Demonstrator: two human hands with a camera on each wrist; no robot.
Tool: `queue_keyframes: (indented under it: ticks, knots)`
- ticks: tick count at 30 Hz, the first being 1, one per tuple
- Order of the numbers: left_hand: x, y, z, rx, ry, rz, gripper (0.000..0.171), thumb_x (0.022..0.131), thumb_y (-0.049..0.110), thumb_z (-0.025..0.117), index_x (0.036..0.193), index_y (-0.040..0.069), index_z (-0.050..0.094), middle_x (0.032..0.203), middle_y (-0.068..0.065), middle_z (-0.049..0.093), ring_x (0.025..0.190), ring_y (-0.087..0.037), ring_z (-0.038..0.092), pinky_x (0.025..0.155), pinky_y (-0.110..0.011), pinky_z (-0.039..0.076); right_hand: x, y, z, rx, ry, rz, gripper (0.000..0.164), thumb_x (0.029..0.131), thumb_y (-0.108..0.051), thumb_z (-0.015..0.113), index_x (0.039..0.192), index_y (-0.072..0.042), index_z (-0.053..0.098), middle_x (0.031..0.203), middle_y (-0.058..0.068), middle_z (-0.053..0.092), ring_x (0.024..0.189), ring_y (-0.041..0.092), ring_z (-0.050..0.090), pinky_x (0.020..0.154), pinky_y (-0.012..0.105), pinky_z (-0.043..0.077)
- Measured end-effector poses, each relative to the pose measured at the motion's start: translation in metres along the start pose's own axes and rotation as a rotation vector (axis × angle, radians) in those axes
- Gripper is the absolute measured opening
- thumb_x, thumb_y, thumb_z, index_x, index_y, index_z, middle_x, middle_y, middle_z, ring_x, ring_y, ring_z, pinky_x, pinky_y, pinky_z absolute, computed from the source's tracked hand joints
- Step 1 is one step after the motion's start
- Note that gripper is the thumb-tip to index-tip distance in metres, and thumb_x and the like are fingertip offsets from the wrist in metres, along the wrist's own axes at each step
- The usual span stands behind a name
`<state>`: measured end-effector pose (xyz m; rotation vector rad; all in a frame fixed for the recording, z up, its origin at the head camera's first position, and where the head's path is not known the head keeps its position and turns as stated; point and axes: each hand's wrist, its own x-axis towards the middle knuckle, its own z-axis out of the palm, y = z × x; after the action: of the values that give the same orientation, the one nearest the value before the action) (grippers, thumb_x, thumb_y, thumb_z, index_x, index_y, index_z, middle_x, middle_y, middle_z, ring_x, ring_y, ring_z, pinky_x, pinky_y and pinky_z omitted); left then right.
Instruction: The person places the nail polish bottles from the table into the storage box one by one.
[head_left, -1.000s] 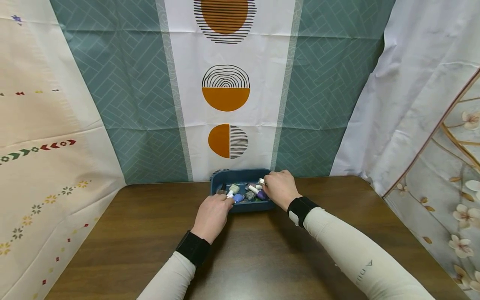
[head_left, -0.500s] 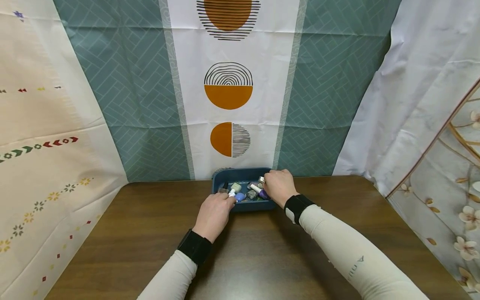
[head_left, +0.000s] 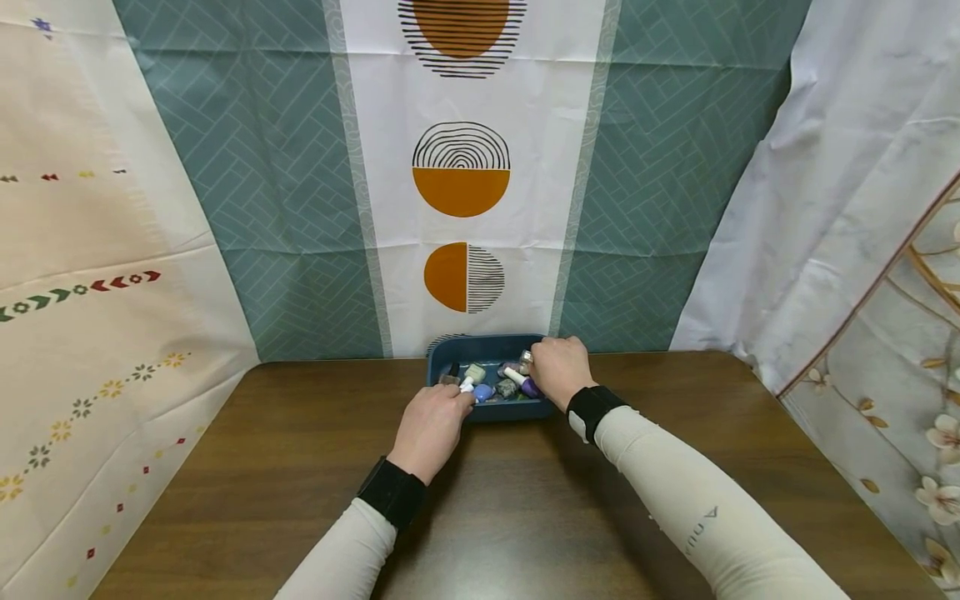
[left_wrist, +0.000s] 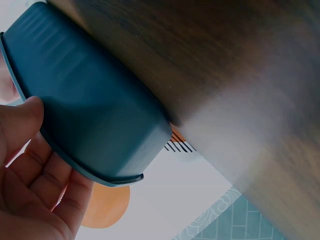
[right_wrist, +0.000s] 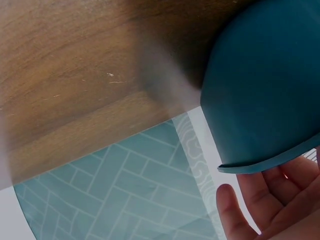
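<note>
A dark blue plastic bin (head_left: 513,411) stands at the table's back edge, against the hanging cloth. Inside lie several small bottles like nail polish, among them a purple one with a white cap (head_left: 514,376), a blue one (head_left: 482,392) and a pale green one (head_left: 475,372). My left hand (head_left: 429,423) grips the rim at the near left corner; in the left wrist view the thumb (left_wrist: 31,111) lies against the outer wall and the fingers go behind the rim. My right hand (head_left: 561,370) grips the right rim, its thumb hidden. A silvery piece (head_left: 527,357) shows beside its fingers.
The brown wooden table (head_left: 510,508) stretches between the bin and me. A teal and white patterned cloth (head_left: 300,208) hangs right behind the bin. Light patterned cloths hang at the left and right sides.
The whole head view has shifted slightly, so the scene sits a little further right. Both hands stay at the bin, and its contents look unchanged.
</note>
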<state>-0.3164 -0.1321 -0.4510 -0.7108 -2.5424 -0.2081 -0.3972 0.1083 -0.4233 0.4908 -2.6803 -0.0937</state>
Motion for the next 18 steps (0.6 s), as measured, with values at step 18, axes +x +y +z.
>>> queue_keyframes:
  ticks: [18]
  knots:
    - [0.0011, 0.0007, -0.0002, 0.003, -0.022, -0.013, 0.005, 0.099, 0.014, 0.085, 0.104, 0.011, 0.085, 0.090, -0.003, 0.076, 0.083, -0.020, 0.069, 0.081, -0.038, 0.059, 0.0005, -0.0030, 0.0026, -0.040, -0.049, -0.025, 0.025, 0.103, -0.021, 0.079, 0.081, -0.010, 0.075, 0.076, 0.009, 0.069, 0.072, 0.030, 0.071, 0.071, 0.046, 0.055]
